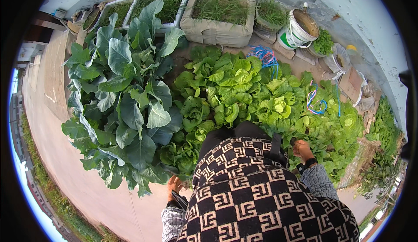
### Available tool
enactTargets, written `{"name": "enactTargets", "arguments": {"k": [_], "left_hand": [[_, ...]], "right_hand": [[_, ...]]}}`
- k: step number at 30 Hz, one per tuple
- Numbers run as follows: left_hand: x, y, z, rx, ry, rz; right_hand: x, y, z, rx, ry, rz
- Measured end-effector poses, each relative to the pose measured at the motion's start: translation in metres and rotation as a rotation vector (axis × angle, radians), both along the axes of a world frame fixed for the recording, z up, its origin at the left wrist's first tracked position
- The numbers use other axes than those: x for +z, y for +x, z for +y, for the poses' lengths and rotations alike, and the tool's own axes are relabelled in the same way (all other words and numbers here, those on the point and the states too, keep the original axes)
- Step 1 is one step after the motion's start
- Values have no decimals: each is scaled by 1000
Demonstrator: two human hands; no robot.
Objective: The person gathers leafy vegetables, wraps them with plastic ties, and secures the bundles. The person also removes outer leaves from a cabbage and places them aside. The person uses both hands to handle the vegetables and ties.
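My left hand [174,184] hangs low beside my body, next to the lower leaves of large blue-green brassica plants [130,111]. Its fingers are partly hidden, and any grip there is unclear. On the other side, my right hand [302,149] is bent with curled fingers above the pale green Chinese cabbages [277,103]. Something small and dark shows at its fingertips, too unclear to name. A tangled bundle of blue and pink plastic twine [264,56] lies on the cabbage leaves, and a smaller loop of twine [315,101] rests farther right.
Along the wall [365,23] stand a cloth-covered planter [215,33], a white planter [183,8] with grassy plants and a white bucket [285,39]. Bricks and a cardboard piece [350,81] lie at the right. Concrete paving [45,118] borders the bed on the left.
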State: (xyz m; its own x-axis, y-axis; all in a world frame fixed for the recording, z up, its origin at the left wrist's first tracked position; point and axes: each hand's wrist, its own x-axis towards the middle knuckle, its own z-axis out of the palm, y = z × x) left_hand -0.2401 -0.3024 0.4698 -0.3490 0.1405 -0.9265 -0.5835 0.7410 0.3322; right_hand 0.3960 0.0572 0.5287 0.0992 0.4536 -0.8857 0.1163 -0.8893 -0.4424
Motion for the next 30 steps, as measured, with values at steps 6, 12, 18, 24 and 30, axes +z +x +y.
{"name": "enactTargets", "arguments": {"k": [6, 12, 18, 24, 30], "left_hand": [[13, 3, 14, -109, 18, 23], [37, 31, 31, -53, 1, -15], [41, 48, 41, -210, -42, -12], [21, 13, 55, -582, 174, 17], [34, -25, 109, -411, -58, 19]], "right_hand": [[-10, 3, -7, -29, 3, -31], [-4, 1, -3, 2, 21, 5], [0, 4, -9, 3, -42, -13], [3, -15, -36, -70, -75, -126], [3, -41, -61, -47, -179, -160]]}}
